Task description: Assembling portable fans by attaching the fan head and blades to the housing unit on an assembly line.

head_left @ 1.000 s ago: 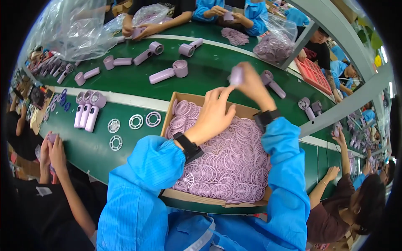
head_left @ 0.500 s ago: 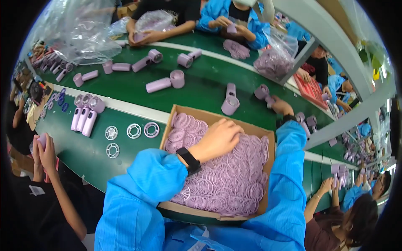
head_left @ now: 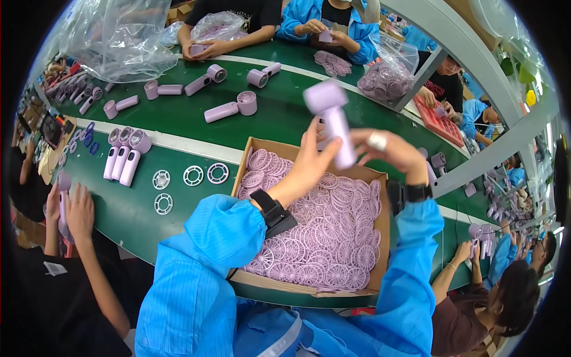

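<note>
A lilac handheld fan (head_left: pixel 335 128), blurred by motion, is raised above the far edge of a cardboard box (head_left: pixel 385 238). My right hand (head_left: pixel 392 150), with a white wrap on one finger, has its fingertips at the fan's handle. On the handle's other side my left hand (head_left: pixel 309 160) is up, thumb and forefinger apart; the thumb tip meets or overlaps the handle, and I cannot tell if it presses. Round lilac spoked grilles (head_left: pixel 321 238) fill the box below my hands. Another fan (head_left: pixel 322 144) shows partly behind my left hand.
Several lilac fans, one of them a fan (head_left: pixel 247 103), lie on the green belt. Three fans (head_left: pixel 126 156) and pale rings (head_left: pixel 193 175) are left of the box. A grey metal post (head_left: pixel 464 165) slants at the right. Co-workers sit around the belt.
My right hand has come back from the belt with a fan, towards my left hand. My left hand has lifted off the grilles and opened beside the fan.
</note>
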Demonstrator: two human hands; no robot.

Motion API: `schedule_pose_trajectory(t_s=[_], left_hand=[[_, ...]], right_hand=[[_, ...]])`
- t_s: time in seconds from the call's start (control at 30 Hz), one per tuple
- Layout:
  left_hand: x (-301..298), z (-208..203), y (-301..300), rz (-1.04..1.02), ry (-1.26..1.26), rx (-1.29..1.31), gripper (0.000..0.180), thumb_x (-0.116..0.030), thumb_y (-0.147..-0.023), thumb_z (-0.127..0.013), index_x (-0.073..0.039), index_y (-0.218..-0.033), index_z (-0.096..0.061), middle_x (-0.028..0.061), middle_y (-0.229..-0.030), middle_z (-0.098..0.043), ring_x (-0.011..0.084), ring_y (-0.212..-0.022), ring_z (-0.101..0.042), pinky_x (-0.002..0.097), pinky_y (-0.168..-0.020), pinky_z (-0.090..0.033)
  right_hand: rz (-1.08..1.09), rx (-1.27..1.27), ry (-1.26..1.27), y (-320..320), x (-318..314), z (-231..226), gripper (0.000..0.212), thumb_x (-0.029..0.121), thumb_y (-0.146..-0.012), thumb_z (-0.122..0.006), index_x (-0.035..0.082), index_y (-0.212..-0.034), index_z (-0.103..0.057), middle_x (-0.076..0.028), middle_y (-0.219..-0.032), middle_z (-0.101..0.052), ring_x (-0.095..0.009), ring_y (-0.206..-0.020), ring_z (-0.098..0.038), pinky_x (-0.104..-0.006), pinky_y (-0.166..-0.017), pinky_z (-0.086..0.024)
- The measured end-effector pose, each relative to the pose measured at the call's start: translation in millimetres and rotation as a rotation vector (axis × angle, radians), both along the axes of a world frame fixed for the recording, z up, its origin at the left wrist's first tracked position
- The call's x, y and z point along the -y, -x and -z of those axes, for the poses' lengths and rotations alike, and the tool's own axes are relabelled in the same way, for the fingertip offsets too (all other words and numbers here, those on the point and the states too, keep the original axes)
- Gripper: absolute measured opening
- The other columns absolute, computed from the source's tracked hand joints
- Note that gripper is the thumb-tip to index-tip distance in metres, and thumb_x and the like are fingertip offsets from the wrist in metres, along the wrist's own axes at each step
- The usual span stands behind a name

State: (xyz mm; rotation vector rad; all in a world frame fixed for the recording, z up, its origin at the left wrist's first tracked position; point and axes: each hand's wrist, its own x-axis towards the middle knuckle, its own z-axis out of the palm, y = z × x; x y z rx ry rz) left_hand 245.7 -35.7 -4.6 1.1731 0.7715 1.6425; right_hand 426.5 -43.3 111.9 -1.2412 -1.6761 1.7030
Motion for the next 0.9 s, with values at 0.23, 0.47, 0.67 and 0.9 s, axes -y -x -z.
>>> schedule_pose_trajectory(t_s=[0.23, 0.47, 0.67, 0.9], left_hand=[[-6.3, -20.8, 56.1, 0.421, 0.384, -0.106, 0.047, -0.023, -0.087, -0.061, 0.0, -0.123, -0.041, 0.0081, -0.089, -0.058, 0.0168, -0.079, -0.061, 0.032, -0.068, -0.051], [-0.7, -33.6, 52.8, 0.343, 0.428, -0.019, 0.065, -0.011, -0.086, -0.061, -0.009, -0.139, -0.023, 0.0095, -0.092, -0.058, 0.0168, -0.075, -0.062, 0.0298, -0.056, -0.053], [-2.4, -37.3, 53.1, 0.288, 0.291, -0.026, 0.08, -0.005, -0.085, -0.058, -0.019, -0.145, -0.008, 0.0116, -0.096, -0.059, 0.0172, -0.073, -0.062, 0.0273, -0.052, -0.052], [-1.1, -33.5, 41.5, 0.374, 0.259, -0.019, 0.075, -0.007, -0.085, -0.058, -0.023, -0.144, -0.014, 0.0136, -0.101, -0.06, 0.0187, -0.076, -0.063, 0.0291, -0.055, -0.053]], right_hand=[[-0.234, 1.015, -0.712, 80.2, 37.1, 110.8, 0.043, 0.016, -0.086, -0.057, 0.003, -0.127, -0.051, -0.015, -0.114, -0.061, -0.033, -0.095, -0.061, -0.0387, -0.086, -0.049], [-0.181, 0.777, -0.775, 67.4, 28.2, 122.6, 0.037, 0.008, -0.075, -0.061, 0.003, -0.112, -0.062, -0.02, -0.098, -0.065, -0.036, -0.089, -0.062, -0.035, -0.083, -0.05], [0.105, 0.314, -0.54, 58.8, 31.5, 76.3, 0.02, 0.006, -0.08, -0.059, 0.0, -0.097, -0.068, -0.015, -0.093, -0.068, -0.026, -0.08, -0.064, -0.032, -0.078, -0.05], [0.164, -0.113, -0.205, 36.9, 33.6, 61.4, 0.017, 0.01, -0.085, -0.061, 0.0, -0.096, -0.068, -0.005, -0.089, -0.068, -0.013, -0.076, -0.061, -0.0294, -0.074, -0.049]])
